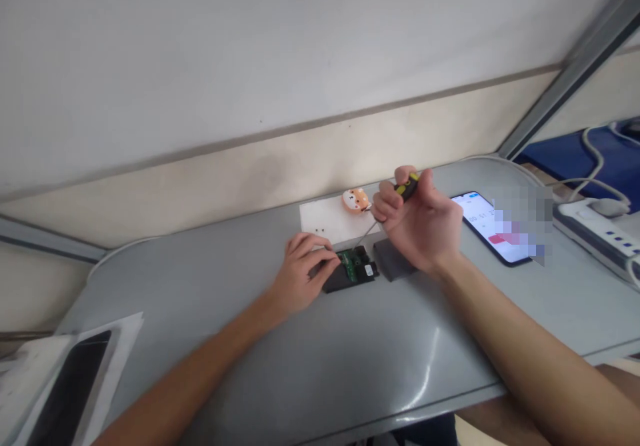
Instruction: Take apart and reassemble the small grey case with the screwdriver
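Note:
My right hand (417, 223) is wrapped round the black and yellow handle of a screwdriver (407, 188). Its thin metal shaft slants down to the left, with the tip end at a small black device with a green circuit board (349, 267). Whether the tip sits in a screw is too small to tell. At the device's left end, my left hand (306, 269) grips it, fingertips pressed together over the board's edge. A dark grey flat cover (393, 259) lies just right of the device, partly behind my right wrist.
A white paper (325, 216) behind the device carries small dark bits, probably screws, and an orange animal-faced case (356, 200). A lit phone (493, 226) and a power strip (597, 233) lie right. A dark flat slab (73, 386) rests on papers at left.

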